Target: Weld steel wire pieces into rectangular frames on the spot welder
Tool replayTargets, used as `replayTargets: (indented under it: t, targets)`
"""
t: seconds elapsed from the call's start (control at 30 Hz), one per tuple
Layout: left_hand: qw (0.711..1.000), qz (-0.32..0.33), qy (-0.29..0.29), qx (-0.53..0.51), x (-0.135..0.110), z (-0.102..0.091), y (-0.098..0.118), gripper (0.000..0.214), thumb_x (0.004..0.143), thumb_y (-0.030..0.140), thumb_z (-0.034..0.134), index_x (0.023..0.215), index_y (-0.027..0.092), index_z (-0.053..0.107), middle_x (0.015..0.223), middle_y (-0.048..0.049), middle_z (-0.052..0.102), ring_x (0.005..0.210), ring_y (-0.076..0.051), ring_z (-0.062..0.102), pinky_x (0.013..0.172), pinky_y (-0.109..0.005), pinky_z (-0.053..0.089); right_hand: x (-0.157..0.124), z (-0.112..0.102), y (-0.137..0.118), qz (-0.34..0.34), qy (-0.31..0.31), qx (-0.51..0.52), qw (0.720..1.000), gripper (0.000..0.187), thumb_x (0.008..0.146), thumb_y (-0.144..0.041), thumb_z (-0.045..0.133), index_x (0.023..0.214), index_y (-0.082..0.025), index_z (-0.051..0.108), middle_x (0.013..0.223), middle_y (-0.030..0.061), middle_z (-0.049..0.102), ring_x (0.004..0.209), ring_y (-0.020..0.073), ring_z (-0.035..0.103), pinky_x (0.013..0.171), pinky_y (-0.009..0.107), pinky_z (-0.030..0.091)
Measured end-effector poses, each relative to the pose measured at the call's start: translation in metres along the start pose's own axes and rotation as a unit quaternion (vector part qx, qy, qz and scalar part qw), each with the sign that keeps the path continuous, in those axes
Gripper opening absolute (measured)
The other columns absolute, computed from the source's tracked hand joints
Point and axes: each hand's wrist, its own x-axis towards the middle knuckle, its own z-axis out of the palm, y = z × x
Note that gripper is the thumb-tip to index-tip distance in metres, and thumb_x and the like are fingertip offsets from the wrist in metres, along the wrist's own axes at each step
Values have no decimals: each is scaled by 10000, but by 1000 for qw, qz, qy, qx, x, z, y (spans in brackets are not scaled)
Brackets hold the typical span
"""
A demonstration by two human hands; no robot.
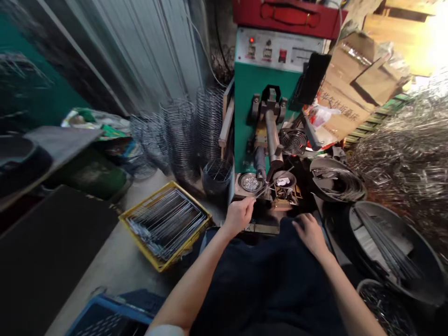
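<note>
My left hand (240, 216) is closed in a pinch on a thin metal wire (259, 192), which points toward the lower electrode area of a green spot welder (245, 112). The welder's arms (271, 133) reach out just beyond that hand. A small bowl of shiny metal bits (249, 183) sits just past my knuckles, and a second bowl (285, 179) with something white in it stands to its right. My right hand (311, 233) rests on the dark cloth (269, 275) over my knee, thumb apart from the fingers, with nothing visible in it.
A yellow crate (159, 268) of bent wire pieces stands at left, before stacks of wire rings (180, 135). A blue crate (101, 308) is lower left. Large pans hold wire hoops (338, 184) and straight rods (385, 242) at right, below a wire heap (413, 154). Cardboard boxes (350, 98) lean behind.
</note>
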Motion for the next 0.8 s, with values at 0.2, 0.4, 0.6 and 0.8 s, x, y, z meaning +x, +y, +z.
replayTargets:
  t: [0.2, 0.4, 0.6, 0.8]
  targets:
    - [981, 25, -114, 158, -84, -43, -21, 216, 909, 190, 458, 891, 186, 673, 676, -45, 699, 614, -173, 663, 564, -241, 445, -24, 9, 20, -8, -45, -192, 980, 366, 964, -451, 374, 1032, -193, 625, 1058, 114, 642, 961, 299, 601, 724, 398, 469]
    - [906, -316, 274, -64, -183, -128, -90, 204, 824, 335, 650, 943, 191, 733, 821, -55, 722, 774, -189, 666, 686, -267, 494, -9, 10, 14, -17, -112, -250, 962, 438, 973, -511, 304, 1030, -218, 625, 1035, 106, 663, 976, 326, 602, 677, 425, 447]
    - [708, -402, 546, -199, -229, -160, -181, 466, 755, 553, 657, 942, 126, 658, 457, 132, 258, 361, -52, 262, 386, -186, 218, -9, 14, 9, -23, -124, -255, 959, 487, 955, -548, 264, 1015, -227, 625, 1042, 108, 670, 994, 346, 602, 702, 478, 451]
    - [629, -409, 601, -276, -238, -140, -247, 376, 871, 492, 610, 982, 133, 604, 565, 90, 424, 413, -47, 364, 414, -179, 327, -10, 17, 20, -21, -125, -239, 963, 521, 921, -583, 244, 995, -242, 630, 1035, 113, 677, 1007, 354, 603, 716, 505, 454]
